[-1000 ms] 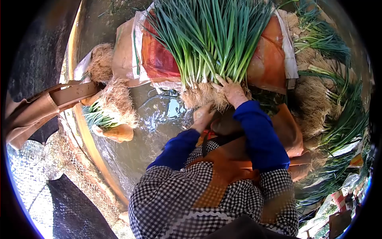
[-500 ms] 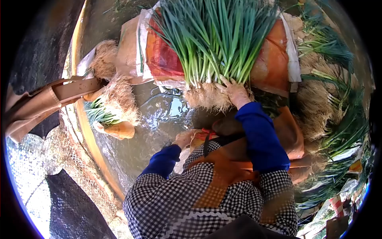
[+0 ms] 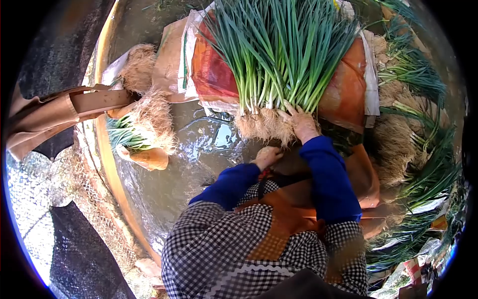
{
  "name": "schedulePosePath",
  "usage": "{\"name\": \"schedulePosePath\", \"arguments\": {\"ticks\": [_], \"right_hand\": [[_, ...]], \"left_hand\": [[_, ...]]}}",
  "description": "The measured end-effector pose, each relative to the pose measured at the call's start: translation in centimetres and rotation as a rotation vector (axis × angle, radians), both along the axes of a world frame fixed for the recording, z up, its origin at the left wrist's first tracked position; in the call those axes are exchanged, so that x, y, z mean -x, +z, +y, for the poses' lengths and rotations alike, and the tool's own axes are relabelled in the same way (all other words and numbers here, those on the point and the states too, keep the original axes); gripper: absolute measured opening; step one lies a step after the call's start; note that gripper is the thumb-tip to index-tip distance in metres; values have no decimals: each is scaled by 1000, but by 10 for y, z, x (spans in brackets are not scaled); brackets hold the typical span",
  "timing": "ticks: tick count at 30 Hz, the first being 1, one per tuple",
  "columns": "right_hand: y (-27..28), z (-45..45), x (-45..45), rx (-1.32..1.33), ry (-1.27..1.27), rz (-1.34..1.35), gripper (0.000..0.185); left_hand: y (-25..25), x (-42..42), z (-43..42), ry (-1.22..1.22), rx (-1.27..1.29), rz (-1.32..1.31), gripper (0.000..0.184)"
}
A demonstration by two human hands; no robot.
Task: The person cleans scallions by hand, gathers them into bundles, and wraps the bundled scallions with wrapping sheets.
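Observation:
A big bunch of green onions (image 3: pixel 284 60) lies in the middle, leaves pointing away and pale, hairy roots (image 3: pixel 264 125) facing me. My right hand (image 3: pixel 302 124) rests on the right part of the root end, its fingers spread over the white stems. Just below the roots is my left hand (image 3: pixel 267 157), closed with its fingers curled; whatever it may hold is hidden. Under the onions are a red-orange sack (image 3: pixel 215 72) and white sacking (image 3: pixel 191 55).
More green onions with long roots (image 3: pixel 393 144) are heaped along the right side. To the left, another rooted bundle (image 3: pixel 152 119) sits beside a yellowish rim (image 3: pixel 117 154). Murky water (image 3: pixel 191 164) surrounds the sacks. A brown strap-like piece (image 3: pixel 97 103) juts in from the left.
My left hand has moved up and to the right, from near my lap to just below the roots. My right hand stays on the root end. The whole view has shifted slightly.

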State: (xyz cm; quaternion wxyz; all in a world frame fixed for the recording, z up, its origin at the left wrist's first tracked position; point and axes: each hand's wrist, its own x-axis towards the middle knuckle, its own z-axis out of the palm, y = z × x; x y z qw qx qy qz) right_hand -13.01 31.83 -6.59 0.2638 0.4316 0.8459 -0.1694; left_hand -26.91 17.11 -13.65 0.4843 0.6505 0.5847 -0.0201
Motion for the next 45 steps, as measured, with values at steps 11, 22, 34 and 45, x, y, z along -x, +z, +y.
{"name": "schedulePosePath", "arguments": {"ticks": [11, 22, 34, 45], "right_hand": [[-1, -1, 3, -11, -10, 55, 79], [2, 2, -5, -33, -5, 71, 79], [20, 4, 18, -55, 26, -63, 83], [38, 4, 45, -13, 242, -150, 66]], "left_hand": [[78, 81, -6, 282, -203, 85, 38], [43, 17, 7, 11, -21, 47, 44], [107, 101, 35, 150, -646, 271, 30], [84, 97, 70, 144, -675, -13, 9]]}}
